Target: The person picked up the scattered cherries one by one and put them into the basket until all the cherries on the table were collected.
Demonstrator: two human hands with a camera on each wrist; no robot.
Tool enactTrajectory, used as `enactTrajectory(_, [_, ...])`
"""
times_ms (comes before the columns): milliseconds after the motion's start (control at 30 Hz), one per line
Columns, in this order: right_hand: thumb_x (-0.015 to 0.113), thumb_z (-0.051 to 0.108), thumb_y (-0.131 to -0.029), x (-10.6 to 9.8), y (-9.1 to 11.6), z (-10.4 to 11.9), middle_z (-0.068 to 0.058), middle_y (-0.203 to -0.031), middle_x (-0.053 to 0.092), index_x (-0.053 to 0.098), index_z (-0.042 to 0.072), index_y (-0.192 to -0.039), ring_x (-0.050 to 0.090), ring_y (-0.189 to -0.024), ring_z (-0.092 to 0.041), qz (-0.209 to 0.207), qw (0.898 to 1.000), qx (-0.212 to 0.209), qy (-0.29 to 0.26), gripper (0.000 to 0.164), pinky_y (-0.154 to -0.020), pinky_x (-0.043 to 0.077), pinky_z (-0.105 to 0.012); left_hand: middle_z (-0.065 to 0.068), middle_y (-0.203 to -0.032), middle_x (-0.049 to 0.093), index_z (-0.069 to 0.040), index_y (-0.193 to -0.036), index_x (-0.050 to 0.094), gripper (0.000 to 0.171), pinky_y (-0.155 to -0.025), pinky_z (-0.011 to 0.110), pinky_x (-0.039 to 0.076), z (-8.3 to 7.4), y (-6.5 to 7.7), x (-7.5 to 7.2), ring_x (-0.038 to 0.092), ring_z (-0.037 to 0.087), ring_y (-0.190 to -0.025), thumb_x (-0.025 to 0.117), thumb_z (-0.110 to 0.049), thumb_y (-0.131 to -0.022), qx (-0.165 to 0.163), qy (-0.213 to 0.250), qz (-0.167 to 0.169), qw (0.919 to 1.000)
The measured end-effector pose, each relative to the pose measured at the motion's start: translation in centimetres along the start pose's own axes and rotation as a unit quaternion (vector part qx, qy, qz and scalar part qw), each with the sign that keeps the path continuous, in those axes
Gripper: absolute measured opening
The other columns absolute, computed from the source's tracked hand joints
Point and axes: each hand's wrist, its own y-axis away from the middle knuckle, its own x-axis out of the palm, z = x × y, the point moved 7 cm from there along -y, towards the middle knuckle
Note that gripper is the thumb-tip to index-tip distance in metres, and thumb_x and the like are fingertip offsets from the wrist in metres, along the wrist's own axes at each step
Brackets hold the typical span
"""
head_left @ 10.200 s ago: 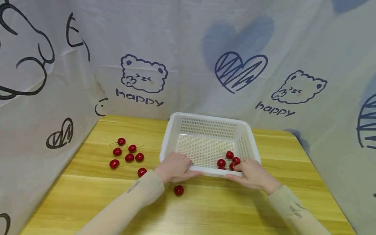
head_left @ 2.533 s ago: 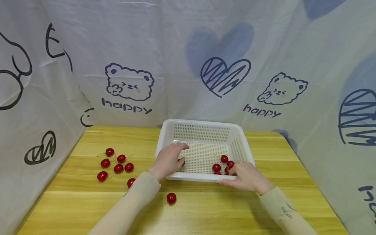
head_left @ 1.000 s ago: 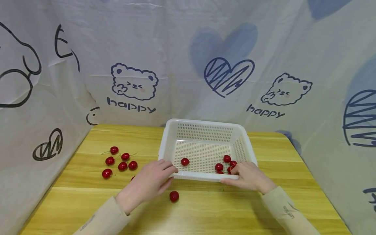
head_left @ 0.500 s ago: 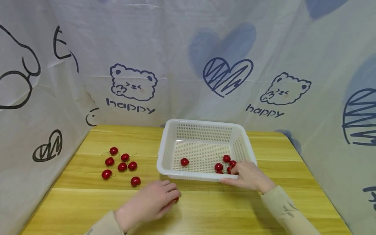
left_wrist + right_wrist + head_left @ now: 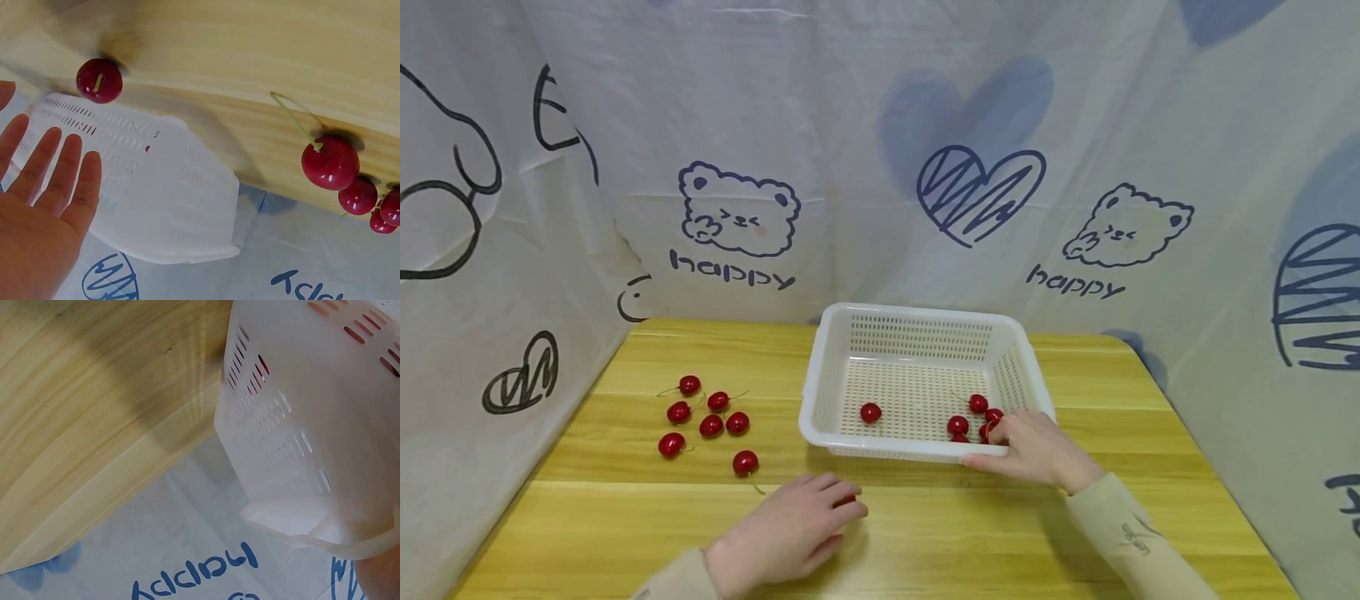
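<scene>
My left hand [image 5: 793, 529] hovers over the table in front of the white plastic basket [image 5: 887, 447], fingers extended. Partly hidden under its fingers lies a red cherry [image 5: 845, 501]; the left wrist view shows this cherry [image 5: 100, 81] on the wood, apart from the fingertips. My right hand [image 5: 1037, 450] grips the basket's front rim near the right corner, thumb outside and fingers inside. Within the basket, one cherry [image 5: 870, 413] sits alone at the left, and several cherries [image 5: 957, 426] cluster near the right hand, some partly covered by it and the rim.
Several stemmed cherries [image 5: 711, 426] are grouped on the wooden table [image 5: 970, 542] left of the basket. Another cherry [image 5: 745, 463] lies closer to the left hand, its stem pointing toward me. Behind the table hangs a printed white cloth [image 5: 865, 167].
My left hand left the basket's front rim, reached inside, and drew back out toward the cherry in front. A cherry now lies at the basket's left. The right hand keeps its grip.
</scene>
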Motion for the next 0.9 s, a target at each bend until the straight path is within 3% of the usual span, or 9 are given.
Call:
enactTrajectory(367, [0.05,0.075,-0.078,0.0,0.0,0.0,0.016,-0.047,0.015,0.029,0.026,-0.049,0.023,-0.046,-0.002,0.003,1.0,-0.001,0.001,0.06,-0.042,0.018,-0.021,0.008,-0.128,0.056,-0.018,-0.123,0.057,0.042,-0.092,0.046,0.047,0.3,0.3,1.4,0.05,0.025,-0.117,0.067,-0.024,-0.083,-0.003,-0.003,0.009,0.9999])
enactTrajectory(900, [0.05,0.074,-0.078,-0.1,0.0,0.2,0.017,-0.048,0.015,0.029,0.027,-0.049,0.024,-0.045,-0.002,0.004,1.0,-0.003,0.006,0.06,-0.042,0.019,-0.021,0.007,-0.132,0.052,-0.024,-0.122,0.057,0.039,-0.088,0.051,0.048,0.5,0.1,2.4,0.049,0.034,-0.119,0.067,-0.032,-0.084,-0.015,-0.013,0.06,0.998])
